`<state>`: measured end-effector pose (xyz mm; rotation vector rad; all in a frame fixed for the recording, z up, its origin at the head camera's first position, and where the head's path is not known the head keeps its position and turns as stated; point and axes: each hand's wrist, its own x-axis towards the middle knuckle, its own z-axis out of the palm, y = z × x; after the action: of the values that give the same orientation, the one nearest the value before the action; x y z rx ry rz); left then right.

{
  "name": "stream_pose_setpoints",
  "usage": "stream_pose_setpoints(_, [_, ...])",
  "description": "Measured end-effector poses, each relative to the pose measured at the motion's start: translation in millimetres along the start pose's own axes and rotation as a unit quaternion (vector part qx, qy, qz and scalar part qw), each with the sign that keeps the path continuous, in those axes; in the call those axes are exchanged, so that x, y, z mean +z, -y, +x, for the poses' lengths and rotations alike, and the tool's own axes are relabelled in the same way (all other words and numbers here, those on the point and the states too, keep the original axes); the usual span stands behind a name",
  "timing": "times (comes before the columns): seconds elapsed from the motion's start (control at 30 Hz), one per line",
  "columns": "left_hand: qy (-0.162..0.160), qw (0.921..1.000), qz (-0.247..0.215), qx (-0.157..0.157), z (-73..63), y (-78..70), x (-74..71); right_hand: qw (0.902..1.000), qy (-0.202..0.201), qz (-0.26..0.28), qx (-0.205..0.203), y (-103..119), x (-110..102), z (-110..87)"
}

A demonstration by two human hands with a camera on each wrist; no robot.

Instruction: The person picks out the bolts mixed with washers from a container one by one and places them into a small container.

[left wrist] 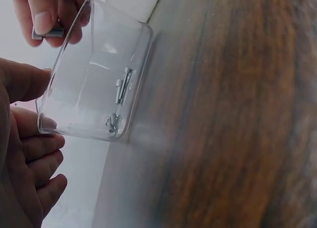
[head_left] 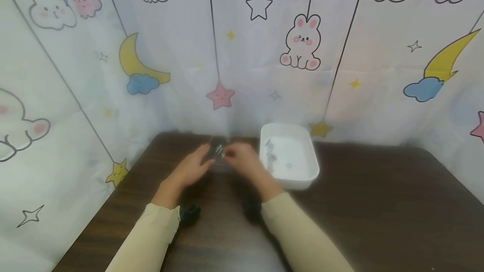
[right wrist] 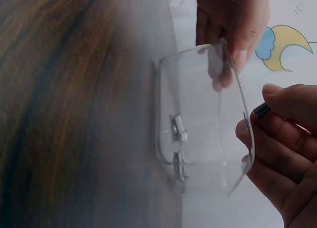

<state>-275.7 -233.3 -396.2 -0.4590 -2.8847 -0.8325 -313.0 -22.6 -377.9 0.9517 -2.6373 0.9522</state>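
A clear plastic box (left wrist: pixel 114 34) stands on the dark table, with several small metal bolts (left wrist: pixel 120 91) lying on its bottom. My left hand (head_left: pixel 190 166) holds the box at its left side, thumb and fingertips at the wall and rim. Above the open top, my right hand (head_left: pixel 242 158) pinches a short threaded bolt (right wrist: pixel 261 110) between thumb and index finger. The other fingers of that hand are close to the rim, some seen through the plastic. In the head view the box and fingers are blurred, and the bolt is too small to tell.
A white tray (head_left: pixel 296 184) stands just right of the box, with small grey pieces (head_left: pixel 270 154) along its left side. The wood-grain table (head_left: pixel 363 205) reaches back to a patterned curtain (head_left: pixel 185 53). Dark wrist gear (head_left: pixel 190 214) sits under the left sleeve.
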Motion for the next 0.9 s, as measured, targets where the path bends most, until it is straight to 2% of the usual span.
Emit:
stream_pose_setpoints(0.23, [-0.004, 0.9999, -0.007, 0.007, -0.8, -1.4, 0.5, 0.9992, 0.010, -0.031, -0.023, 0.5, 7.6, 1.1])
stream_pose_setpoints(0.5, [-0.001, 1.0000, -0.008, -0.001, -0.9, -0.8, 1.0, 0.9980, 0.040, -0.049, -0.010, 3.8, 11.5, 0.3])
stream_pose_setpoints(0.9, [0.009, 0.9999, -0.006, -0.012, -0.1, -0.4, -0.3, 0.9974, 0.046, -0.056, -0.001, 8.2, 14.2, 1.3])
